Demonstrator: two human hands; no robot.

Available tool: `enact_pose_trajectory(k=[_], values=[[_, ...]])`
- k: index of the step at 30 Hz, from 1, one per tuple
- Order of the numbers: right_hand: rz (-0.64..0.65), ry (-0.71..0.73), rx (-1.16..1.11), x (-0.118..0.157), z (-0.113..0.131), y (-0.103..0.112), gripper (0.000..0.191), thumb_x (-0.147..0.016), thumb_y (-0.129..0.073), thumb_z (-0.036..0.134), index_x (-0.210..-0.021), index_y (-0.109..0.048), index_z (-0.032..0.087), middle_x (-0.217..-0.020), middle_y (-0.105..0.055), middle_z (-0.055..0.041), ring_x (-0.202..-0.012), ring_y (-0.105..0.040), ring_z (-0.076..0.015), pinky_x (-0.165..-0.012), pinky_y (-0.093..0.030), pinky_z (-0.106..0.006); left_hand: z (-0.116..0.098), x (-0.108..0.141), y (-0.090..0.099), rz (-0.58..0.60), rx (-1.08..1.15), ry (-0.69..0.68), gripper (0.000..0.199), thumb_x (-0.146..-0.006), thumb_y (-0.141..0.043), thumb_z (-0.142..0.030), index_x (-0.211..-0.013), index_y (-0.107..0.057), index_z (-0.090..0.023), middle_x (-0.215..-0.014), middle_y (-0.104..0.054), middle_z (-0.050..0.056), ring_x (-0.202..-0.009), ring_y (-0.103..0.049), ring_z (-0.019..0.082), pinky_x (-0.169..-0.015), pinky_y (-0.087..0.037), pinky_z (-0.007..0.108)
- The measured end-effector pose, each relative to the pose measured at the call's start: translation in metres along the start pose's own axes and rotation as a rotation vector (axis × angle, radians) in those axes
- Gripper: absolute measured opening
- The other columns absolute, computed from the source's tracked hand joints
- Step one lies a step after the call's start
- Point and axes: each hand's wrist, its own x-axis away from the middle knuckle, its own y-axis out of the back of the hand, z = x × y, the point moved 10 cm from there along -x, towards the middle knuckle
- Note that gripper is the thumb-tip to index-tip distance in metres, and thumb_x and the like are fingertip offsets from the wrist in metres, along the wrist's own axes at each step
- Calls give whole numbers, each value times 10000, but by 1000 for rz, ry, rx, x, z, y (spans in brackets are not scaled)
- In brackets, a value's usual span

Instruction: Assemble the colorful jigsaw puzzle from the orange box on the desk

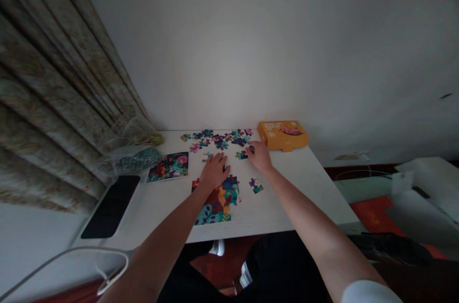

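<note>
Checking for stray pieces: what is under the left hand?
The left hand is spread over the white table, just above the joined puzzle pieces, with a dark piece showing at its fingertips. Whatever lies beneath the palm is covered and cannot be seen.

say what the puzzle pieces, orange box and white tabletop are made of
The loose puzzle pieces look like printed card: thin, flat, die-cut; the dim view hides their finish. The orange box looks like matte folded cardboard with creased edges. The white tabletop seems laminated board, smooth with faint grain, though paint is possible.
</note>
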Motion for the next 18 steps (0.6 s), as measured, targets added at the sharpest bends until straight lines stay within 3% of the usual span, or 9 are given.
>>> enact_pose_trajectory(k=[3, 8, 13, 18], values=[[137, -11, 60, -28, 16, -17, 430, -994, -547, 292, -1408, -610, 197, -1404, -653, -140, -1333, -538, -298, -1073, -447, -438, 0, 0, 1, -8, 9, 1, 480, -1020, -466, -359, -1453, -588, -190, -1578, -521, 111, -1479, -459, 267, -1286, -262, 476], [289, -97, 123, -52, 20, -41, 517, -979, -568, 244, -1494, -526, 229, -1457, -612, -159, -1363, -520, -325, -1059, -462, -502, -4, 1, 4, -8, 29, -4, 462, -1022, -468, -345, -1432, -600, -179, -1553, -547, 124, -1459, -481, 273, -1287, -251, 505], [289, -174, 105, -66, 5, -46, 574, -909, -667, 211, -1469, -540, 206, -1428, -612, -187, -1330, -553, -328, -1026, -489, -456, -7, 2, 7, -33, 47, -14, 441, -1018, -491, -339, -1402, -619, -162, -1511, -585, 139, -1430, -509, 280, -1288, -243, 513], [248, -229, 3, -72, -12, -42, 556, -807, -799, 300, -1320, -636, 158, -1192, -712, -167, -1136, -668, -301, -920, -521, -374, -7, 3, 9, -49, 55, -22, 400, -1004, -519, -315, -1349, -653, -162, -1465, -620, 143, -1395, -540, 280, -1271, -282, 501]])
